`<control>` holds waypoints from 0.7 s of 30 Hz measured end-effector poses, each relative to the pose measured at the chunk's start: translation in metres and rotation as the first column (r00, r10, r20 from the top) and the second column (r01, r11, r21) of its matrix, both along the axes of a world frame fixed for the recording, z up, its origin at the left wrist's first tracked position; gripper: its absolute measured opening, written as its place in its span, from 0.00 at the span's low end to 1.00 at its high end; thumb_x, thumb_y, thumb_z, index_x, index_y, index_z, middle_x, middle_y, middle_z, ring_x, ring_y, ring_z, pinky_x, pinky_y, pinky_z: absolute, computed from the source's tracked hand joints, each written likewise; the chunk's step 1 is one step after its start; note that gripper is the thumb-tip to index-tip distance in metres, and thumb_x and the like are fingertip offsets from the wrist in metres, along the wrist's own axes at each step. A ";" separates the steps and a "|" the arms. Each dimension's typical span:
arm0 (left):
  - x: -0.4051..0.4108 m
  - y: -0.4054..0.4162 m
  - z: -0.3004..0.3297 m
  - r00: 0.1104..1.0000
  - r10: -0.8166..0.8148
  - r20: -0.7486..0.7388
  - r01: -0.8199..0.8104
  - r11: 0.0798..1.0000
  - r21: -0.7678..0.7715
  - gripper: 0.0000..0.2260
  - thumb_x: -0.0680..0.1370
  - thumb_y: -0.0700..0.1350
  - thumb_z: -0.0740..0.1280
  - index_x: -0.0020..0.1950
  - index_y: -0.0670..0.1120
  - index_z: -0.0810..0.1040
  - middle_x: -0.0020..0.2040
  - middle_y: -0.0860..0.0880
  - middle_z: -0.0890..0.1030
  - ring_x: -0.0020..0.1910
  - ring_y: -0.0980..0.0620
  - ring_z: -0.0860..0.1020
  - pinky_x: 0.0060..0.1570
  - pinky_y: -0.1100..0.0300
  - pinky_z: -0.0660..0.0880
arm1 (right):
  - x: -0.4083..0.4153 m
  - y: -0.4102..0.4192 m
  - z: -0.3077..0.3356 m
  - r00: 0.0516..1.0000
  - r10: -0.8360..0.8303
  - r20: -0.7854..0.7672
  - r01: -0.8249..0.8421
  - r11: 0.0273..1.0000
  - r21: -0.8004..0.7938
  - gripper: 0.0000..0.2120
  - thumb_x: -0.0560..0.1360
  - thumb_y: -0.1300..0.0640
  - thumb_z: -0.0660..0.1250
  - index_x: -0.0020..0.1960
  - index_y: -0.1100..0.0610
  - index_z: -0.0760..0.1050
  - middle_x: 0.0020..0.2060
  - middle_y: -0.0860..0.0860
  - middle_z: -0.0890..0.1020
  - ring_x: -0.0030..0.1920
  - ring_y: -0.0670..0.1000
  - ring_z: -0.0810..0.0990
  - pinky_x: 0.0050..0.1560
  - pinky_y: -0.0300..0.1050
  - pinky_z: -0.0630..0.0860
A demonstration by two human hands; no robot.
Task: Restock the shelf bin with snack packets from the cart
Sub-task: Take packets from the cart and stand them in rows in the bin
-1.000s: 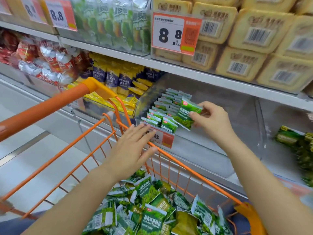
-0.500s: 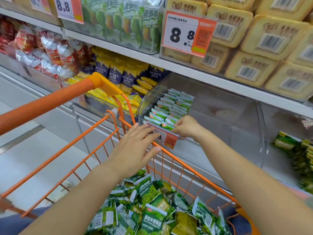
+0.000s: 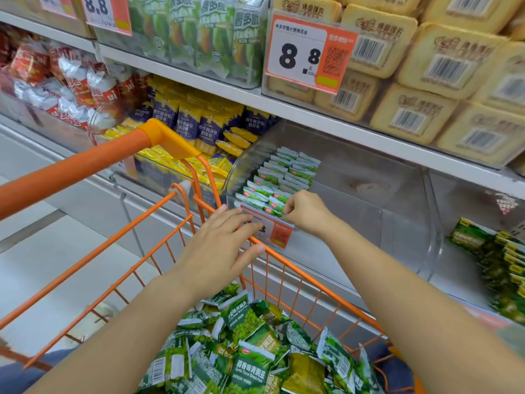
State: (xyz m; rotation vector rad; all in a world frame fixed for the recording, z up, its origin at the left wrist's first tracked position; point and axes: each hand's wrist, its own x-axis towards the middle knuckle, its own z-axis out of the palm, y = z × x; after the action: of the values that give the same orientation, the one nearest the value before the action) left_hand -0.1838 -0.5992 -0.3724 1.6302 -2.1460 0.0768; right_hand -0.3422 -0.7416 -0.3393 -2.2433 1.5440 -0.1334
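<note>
Head view, from near to far: at the bottom centre of the frame I see the loose snack packets (image 3: 250, 362) heaped in the orange cart (image 3: 93, 253), most of them lying flat or tilted with no common direction. Above the heap, in the middle of the frame, the left hand (image 3: 220, 248) is released, its fingers straight and spread, the fingertips near the price tag (image 3: 270, 227) on the front lip of the shelf bin (image 3: 369, 194); whether they touch the tag or the cart rim I cannot tell. Just right of it, the right hand (image 3: 305, 211) is curled at the bin's front edge, on the front packet of the packet rows (image 3: 279, 179); I judge it is pinching or pressing that packet, but the fingertips are hidden, so I cannot say more. The rows stand upright on their edges and run away from me toward the upper right, filling only the left part of the bin; the right part is bare. For the next packet, I judge the heap lies straight below and toward me from the left hand, which is the free one and nearer, while the right hand is occupied at the bin.
</note>
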 end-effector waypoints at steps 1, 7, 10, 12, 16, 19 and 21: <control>0.000 0.000 0.000 1.000 0.001 0.000 -0.001 1.000 0.005 0.26 0.81 0.61 0.50 0.66 0.48 0.76 0.63 0.49 0.78 0.67 0.49 0.70 0.73 0.63 0.41 | -0.001 0.000 -0.001 1.000 -0.010 0.007 0.010 1.000 0.005 0.18 0.72 0.65 0.69 0.28 0.58 0.64 0.29 0.56 0.69 0.32 0.51 0.68 0.38 0.49 0.72; 0.001 -0.001 0.001 1.000 -0.015 0.004 0.015 1.000 0.014 0.26 0.81 0.61 0.50 0.65 0.48 0.77 0.63 0.50 0.77 0.67 0.49 0.71 0.73 0.64 0.41 | -0.023 0.007 0.001 0.978 -0.076 0.192 0.048 0.988 0.145 0.09 0.73 0.52 0.72 0.47 0.58 0.81 0.45 0.48 0.80 0.47 0.50 0.79 0.46 0.46 0.80; 0.000 0.001 0.004 1.000 -0.014 -0.028 0.015 1.000 0.025 0.26 0.80 0.61 0.50 0.69 0.48 0.73 0.68 0.50 0.74 0.70 0.50 0.67 0.73 0.64 0.42 | -0.041 0.022 0.013 0.986 -0.051 0.159 0.065 0.994 -0.085 0.09 0.75 0.49 0.68 0.49 0.52 0.82 0.51 0.48 0.82 0.54 0.49 0.78 0.51 0.44 0.75; -0.005 0.002 0.011 0.997 -0.027 -0.074 0.025 0.999 -0.022 0.24 0.80 0.60 0.53 0.69 0.49 0.72 0.67 0.50 0.73 0.70 0.52 0.66 0.72 0.62 0.47 | -0.052 0.045 0.022 0.963 -0.033 0.267 0.080 0.983 -0.166 0.06 0.76 0.51 0.67 0.49 0.50 0.82 0.49 0.47 0.83 0.51 0.47 0.79 0.51 0.42 0.74; -0.033 0.019 0.033 0.969 -0.151 -0.197 0.114 0.975 -0.189 0.12 0.77 0.53 0.60 0.47 0.47 0.80 0.42 0.54 0.79 0.46 0.56 0.73 0.51 0.62 0.65 | -0.083 0.099 0.024 0.932 0.086 0.353 -0.025 0.984 -0.174 0.06 0.76 0.49 0.67 0.50 0.49 0.81 0.43 0.41 0.81 0.46 0.42 0.78 0.48 0.38 0.74; -0.065 0.034 0.023 0.920 -0.390 -0.031 0.389 0.921 -0.036 0.08 0.75 0.49 0.62 0.45 0.49 0.80 0.38 0.55 0.79 0.40 0.54 0.76 0.38 0.57 0.75 | -0.101 0.117 0.008 0.929 0.146 0.339 -0.137 0.989 -0.050 0.12 0.73 0.45 0.69 0.55 0.47 0.79 0.48 0.40 0.81 0.48 0.41 0.79 0.50 0.40 0.76; -0.086 0.038 0.004 0.834 -0.534 0.140 0.499 0.838 0.223 0.13 0.76 0.47 0.63 0.59 0.49 0.77 0.51 0.50 0.80 0.51 0.48 0.78 0.42 0.52 0.79 | -0.105 0.120 -0.005 0.939 0.163 0.302 -0.179 0.984 0.023 0.13 0.74 0.44 0.68 0.56 0.46 0.78 0.47 0.41 0.81 0.46 0.42 0.79 0.50 0.41 0.76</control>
State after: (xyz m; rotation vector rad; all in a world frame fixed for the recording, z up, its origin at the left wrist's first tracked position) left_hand -0.2699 -0.5615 -0.3682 1.0978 -2.7496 -0.1312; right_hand -0.4474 -0.6215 -0.3445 -2.1871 1.1767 -0.3618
